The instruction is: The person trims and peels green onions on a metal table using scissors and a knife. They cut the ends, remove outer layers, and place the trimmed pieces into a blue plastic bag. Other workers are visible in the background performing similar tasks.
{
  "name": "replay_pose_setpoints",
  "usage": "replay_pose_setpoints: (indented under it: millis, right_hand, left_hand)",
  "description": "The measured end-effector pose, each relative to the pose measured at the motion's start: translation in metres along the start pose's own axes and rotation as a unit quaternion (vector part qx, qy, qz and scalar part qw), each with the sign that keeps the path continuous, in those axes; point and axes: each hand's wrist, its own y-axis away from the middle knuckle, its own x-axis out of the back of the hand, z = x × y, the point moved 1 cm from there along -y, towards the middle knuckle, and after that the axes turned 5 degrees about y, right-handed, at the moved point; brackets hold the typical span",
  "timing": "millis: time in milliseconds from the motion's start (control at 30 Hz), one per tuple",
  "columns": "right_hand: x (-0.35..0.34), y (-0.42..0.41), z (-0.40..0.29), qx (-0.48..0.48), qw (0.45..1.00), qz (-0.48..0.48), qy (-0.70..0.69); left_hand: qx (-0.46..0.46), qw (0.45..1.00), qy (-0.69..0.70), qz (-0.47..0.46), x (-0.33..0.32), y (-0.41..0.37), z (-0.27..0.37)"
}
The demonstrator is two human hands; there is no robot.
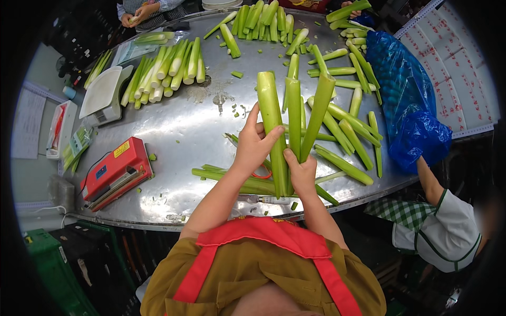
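Observation:
My left hand (257,144) grips a thick green stalk (270,102), perhaps a peeled leaf-vegetable stem, held upright over the metal table (166,134). In my right hand (301,170) are thinner green stalks (293,114) fanned out beside it, and that hand also touches the thick stalk's lower part. More cut stalks (344,164) lie loose to the right. Under my forearms and hands lie long green pieces (253,185) and an orange-red handle loop (264,173), partly hidden. A metal tool with a pale handle (272,200) rests by the near edge.
A red bag sealer (116,170), a white scale (101,94) and bundled stalks (166,75) stand at left. A stalk pile (263,21) is at the far side. At right, a co-worker's arm (429,179) reaches to a blue plastic bag (407,87). Other workers' hands (138,15) show beyond.

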Motion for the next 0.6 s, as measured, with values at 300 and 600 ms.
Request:
replay_pose_setpoints:
  millis: [300,600]
  right_hand:
    - [0.01,-0.007,0.006,-0.019,0.992,-0.029,-0.123]
    - [0.019,-0.008,0.007,0.007,0.986,0.044,-0.163]
  left_hand:
    - [0.087,0.985,0.104,-0.111,0.021,-0.005,-0.002]
    - [0.084,0.968,0.208,-0.117,0.031,-0.014,-0.004]
